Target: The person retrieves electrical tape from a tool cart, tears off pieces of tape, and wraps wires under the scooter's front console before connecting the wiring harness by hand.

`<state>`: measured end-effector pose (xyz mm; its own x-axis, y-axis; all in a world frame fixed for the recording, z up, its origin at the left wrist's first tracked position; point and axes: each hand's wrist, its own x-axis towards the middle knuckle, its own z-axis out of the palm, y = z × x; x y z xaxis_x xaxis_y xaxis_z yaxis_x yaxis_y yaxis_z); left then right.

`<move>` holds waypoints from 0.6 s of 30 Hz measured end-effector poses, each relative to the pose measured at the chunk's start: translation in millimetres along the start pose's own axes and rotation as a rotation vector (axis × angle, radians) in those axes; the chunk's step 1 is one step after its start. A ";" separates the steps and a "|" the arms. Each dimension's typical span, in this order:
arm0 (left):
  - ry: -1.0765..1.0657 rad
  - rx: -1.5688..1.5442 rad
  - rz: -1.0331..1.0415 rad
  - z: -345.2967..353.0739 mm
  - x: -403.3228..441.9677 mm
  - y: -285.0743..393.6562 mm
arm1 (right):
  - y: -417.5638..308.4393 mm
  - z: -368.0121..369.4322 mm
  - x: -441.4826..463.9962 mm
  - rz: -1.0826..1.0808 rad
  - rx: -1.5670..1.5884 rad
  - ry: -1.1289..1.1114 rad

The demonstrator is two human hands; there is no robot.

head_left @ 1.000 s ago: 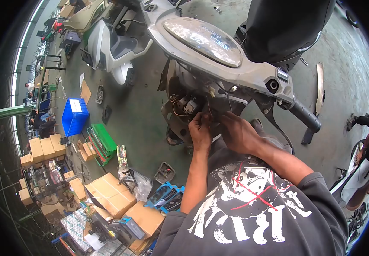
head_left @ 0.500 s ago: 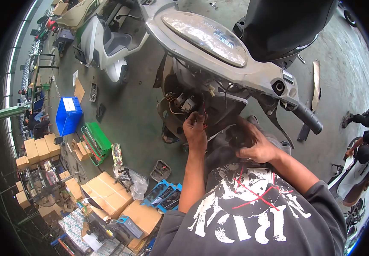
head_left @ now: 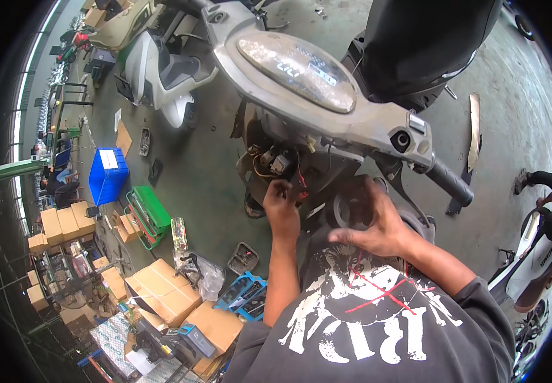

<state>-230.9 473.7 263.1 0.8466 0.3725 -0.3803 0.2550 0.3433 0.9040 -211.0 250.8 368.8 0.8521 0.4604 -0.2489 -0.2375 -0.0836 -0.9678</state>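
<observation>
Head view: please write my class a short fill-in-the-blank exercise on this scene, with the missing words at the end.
1. The red wire is nearer to the person's ____ hand.
2. The plastic bin with a white label is ____ in colour.
3. The crossing lines on the person's shirt are ____.

Missing words: left; blue; red.

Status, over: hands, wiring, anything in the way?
Left hand beside red wire, right hand by blurred dark ring-shaped item; both grips unclear. Red wire exposed below scooter handlebar cover. Cover blocks neither hand from view.
</observation>
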 end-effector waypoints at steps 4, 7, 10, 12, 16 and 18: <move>-0.162 0.165 0.280 17.6 -47.2 64.2 | -5.7 -10.4 -2.3 -0.021 0.044 -0.035; -0.366 0.332 0.560 37.3 -71.2 104.5 | 2.1 -11.6 -3.8 -0.138 0.082 -0.056; -0.345 0.803 0.784 52.9 -80.9 126.8 | -5.0 -12.2 -5.6 -0.281 0.138 0.018; -0.319 0.872 0.818 62.6 -86.3 132.1 | -7.6 -13.0 -7.9 -0.303 0.139 0.076; -0.225 0.892 0.851 73.4 -94.4 126.6 | -10.0 -11.8 -9.2 -0.345 0.294 0.122; -0.213 0.907 0.860 78.6 -97.8 128.5 | -16.4 -11.0 -9.7 -0.406 0.321 0.142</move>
<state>-244.2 413.6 431.9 0.9341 0.0069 0.3569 -0.2563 -0.6829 0.6840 -210.3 238.0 386.6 0.9546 0.2733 0.1183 0.0123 0.3609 -0.9325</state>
